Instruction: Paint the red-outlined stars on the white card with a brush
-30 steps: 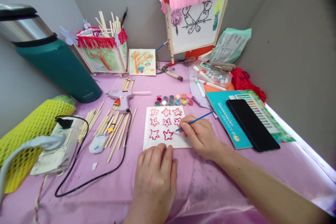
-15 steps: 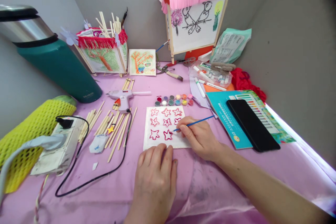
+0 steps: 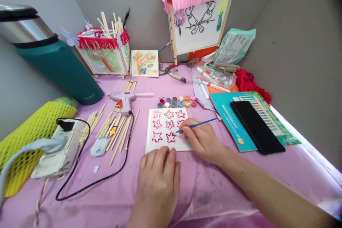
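Note:
A white square sheet (image 3: 152, 146) with rows of red star outlines lies on the pink cloth. My right hand (image 3: 203, 140) pinches a thin blue paintbrush (image 3: 204, 122), its tip at the right side of the bottom middle star. The right edge of the sheet is partly hidden by this hand. Flat on the cloth, my left hand (image 3: 159, 176) rests its fingertips on the sheet's lower edge. Small paint pots (image 3: 174, 104) of several colours stand in two rows just behind the sheet.
At left are a glue gun (image 3: 125, 99) with a black cable, wooden sticks (image 3: 117, 139), a power strip (image 3: 57, 153) and a teal bottle (image 3: 61, 67). A black phone (image 3: 256, 126) lies on a blue book (image 3: 227, 117) at right. A framed bird drawing (image 3: 200, 25) stands behind.
The brush tip and my right hand have shifted very slightly to the left. My left hand stays where it was.

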Tool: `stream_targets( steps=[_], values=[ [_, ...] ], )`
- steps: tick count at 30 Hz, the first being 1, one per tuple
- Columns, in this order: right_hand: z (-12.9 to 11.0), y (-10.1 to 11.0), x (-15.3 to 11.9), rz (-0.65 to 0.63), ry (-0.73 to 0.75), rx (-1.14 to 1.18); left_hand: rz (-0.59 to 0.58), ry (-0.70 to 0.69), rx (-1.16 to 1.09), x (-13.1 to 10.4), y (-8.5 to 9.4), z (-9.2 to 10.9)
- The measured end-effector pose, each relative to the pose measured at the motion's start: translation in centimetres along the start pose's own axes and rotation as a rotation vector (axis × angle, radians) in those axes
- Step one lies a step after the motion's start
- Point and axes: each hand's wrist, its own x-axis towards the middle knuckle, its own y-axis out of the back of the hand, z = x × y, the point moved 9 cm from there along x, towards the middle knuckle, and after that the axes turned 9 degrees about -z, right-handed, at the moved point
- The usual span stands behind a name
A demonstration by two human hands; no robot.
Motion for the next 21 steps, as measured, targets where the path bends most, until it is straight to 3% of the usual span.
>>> stream_targets(
  steps=[21],
  values=[
    [0.01,-0.1,0.12,0.0,-0.009,-0.045,0.003,-0.004,0.008,0.0,0.1,0.2]
  ],
)
